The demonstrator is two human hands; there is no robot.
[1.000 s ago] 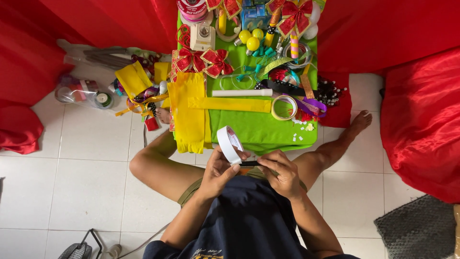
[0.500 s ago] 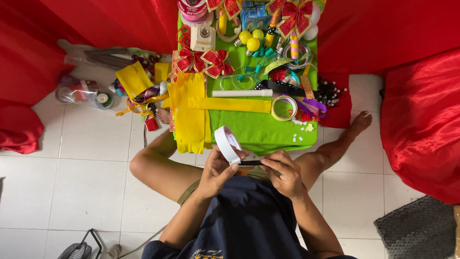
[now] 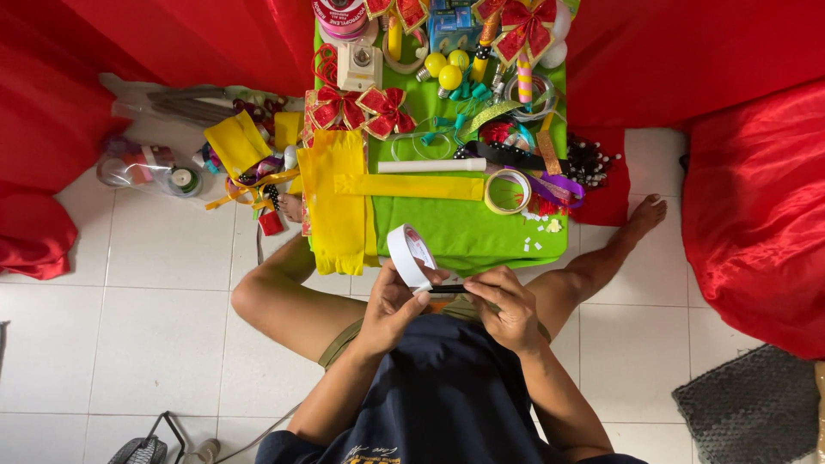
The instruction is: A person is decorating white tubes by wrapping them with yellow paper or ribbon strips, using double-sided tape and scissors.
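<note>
The left hand (image 3: 391,305) grips a white double-sided tape roll (image 3: 409,257) by its rim — light, stiff, sticky-edged, I judge — while the right hand (image 3: 509,308) pinches a thin black strip (image 3: 447,290) at its end.

White square floor tiles (image 3: 155,335) with thin grout lines cover the room, evenly lit. Red cloth (image 3: 756,198) drapes across the top and right side, and more bunches at the left edge. A low desk (image 3: 468,232) under green covering stands centre. A dark grey mat (image 3: 748,404) lies bottom right.
</note>
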